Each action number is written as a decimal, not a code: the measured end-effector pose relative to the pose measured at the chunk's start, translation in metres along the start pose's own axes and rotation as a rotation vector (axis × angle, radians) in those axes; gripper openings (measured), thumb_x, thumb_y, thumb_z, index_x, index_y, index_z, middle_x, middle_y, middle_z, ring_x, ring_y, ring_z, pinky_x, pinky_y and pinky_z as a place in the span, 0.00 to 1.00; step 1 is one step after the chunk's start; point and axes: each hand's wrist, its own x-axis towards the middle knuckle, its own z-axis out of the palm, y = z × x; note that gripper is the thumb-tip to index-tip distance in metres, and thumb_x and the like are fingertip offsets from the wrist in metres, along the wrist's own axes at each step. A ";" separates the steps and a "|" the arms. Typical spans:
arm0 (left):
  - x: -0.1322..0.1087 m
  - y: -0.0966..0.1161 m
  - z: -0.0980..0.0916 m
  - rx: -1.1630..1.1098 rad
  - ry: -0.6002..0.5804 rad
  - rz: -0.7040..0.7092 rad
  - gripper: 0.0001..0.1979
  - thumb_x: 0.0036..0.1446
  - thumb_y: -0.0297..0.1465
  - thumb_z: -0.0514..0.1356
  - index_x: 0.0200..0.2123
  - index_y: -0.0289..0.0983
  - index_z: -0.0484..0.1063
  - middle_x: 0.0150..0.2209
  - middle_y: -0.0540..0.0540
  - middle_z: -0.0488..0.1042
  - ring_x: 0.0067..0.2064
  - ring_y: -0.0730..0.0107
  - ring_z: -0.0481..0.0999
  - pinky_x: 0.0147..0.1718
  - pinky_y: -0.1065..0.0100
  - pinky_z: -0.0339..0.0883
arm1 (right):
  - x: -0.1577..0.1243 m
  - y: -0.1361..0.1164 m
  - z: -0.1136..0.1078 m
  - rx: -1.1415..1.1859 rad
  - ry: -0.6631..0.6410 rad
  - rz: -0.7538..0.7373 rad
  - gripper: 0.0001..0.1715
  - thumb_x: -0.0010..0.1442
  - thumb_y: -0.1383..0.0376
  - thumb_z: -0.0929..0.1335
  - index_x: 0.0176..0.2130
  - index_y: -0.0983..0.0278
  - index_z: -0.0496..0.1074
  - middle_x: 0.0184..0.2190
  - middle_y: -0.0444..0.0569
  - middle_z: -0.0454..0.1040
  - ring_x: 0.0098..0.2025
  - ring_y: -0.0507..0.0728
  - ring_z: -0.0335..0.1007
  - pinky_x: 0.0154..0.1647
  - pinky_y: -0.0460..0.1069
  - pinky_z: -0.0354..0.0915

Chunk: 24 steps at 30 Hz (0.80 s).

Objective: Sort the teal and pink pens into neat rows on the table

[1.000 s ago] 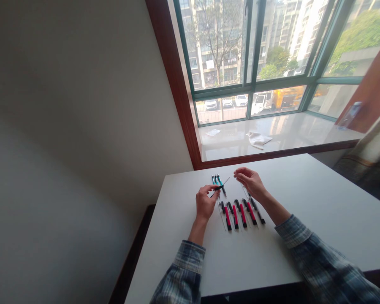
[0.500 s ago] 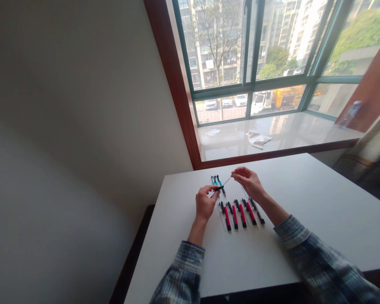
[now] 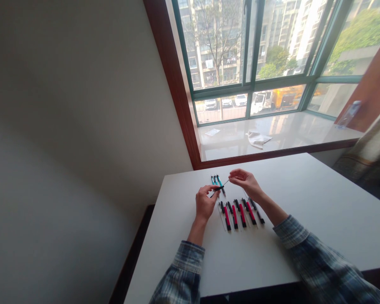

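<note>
My left hand (image 3: 205,203) pinches a short black pen grip section (image 3: 219,188), its fingers closed round it above the table. A thin pen refill (image 3: 226,181) runs from that grip section up to my right hand (image 3: 245,181), whose thumb and fingertips are closed on its far end. Below both hands lies a row of pen parts: red pen barrels (image 3: 234,217) with black ends, black grip sections and thin refills side by side. A dark barrel (image 3: 260,216) ends the row on the right. Several blue pens (image 3: 215,180) lie just behind my left hand.
The white table (image 3: 319,223) stands against a wall (image 3: 82,126) on the left. Beyond its far edge is a window sill (image 3: 231,145) with a crumpled white cloth (image 3: 258,139) and a flat white piece (image 3: 213,132). A curtain (image 3: 364,156) hangs at the right.
My right hand has moved slightly left and down toward my left hand, and less of the refill shows between them. My left hand stays in place.
</note>
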 end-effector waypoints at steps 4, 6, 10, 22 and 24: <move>-0.001 -0.001 0.000 -0.008 -0.025 0.021 0.09 0.59 0.32 0.66 0.43 0.45 0.82 0.41 0.47 0.83 0.42 0.60 0.77 0.40 0.60 0.71 | -0.003 -0.002 0.005 -0.135 -0.148 0.036 0.26 0.51 0.54 0.78 0.47 0.60 0.76 0.43 0.52 0.80 0.46 0.61 0.76 0.49 0.57 0.71; -0.001 -0.001 0.000 -0.012 -0.032 0.028 0.08 0.59 0.32 0.66 0.42 0.44 0.82 0.41 0.47 0.83 0.42 0.60 0.78 0.40 0.61 0.71 | -0.004 -0.003 0.007 -0.218 -0.193 0.034 0.26 0.52 0.52 0.78 0.48 0.60 0.76 0.49 0.53 0.78 0.51 0.62 0.74 0.47 0.56 0.71; -0.001 -0.001 0.002 -0.035 -0.052 0.035 0.07 0.58 0.33 0.67 0.41 0.44 0.82 0.41 0.47 0.83 0.42 0.61 0.78 0.41 0.61 0.70 | -0.005 -0.005 0.009 -0.290 -0.272 -0.004 0.22 0.53 0.52 0.77 0.45 0.59 0.78 0.52 0.52 0.76 0.55 0.63 0.71 0.50 0.57 0.69; -0.001 -0.002 0.004 -0.038 -0.068 0.024 0.09 0.56 0.33 0.68 0.42 0.44 0.81 0.38 0.48 0.83 0.42 0.61 0.78 0.42 0.61 0.69 | -0.006 -0.013 0.009 -0.143 -0.186 -0.034 0.17 0.55 0.52 0.76 0.39 0.60 0.80 0.53 0.54 0.77 0.57 0.65 0.71 0.53 0.57 0.68; -0.001 -0.001 0.003 -0.015 -0.045 0.002 0.09 0.56 0.32 0.67 0.42 0.44 0.81 0.37 0.49 0.82 0.41 0.61 0.78 0.43 0.60 0.69 | -0.003 -0.014 0.003 0.010 -0.058 -0.017 0.18 0.56 0.51 0.75 0.40 0.60 0.77 0.51 0.54 0.78 0.56 0.64 0.73 0.53 0.57 0.69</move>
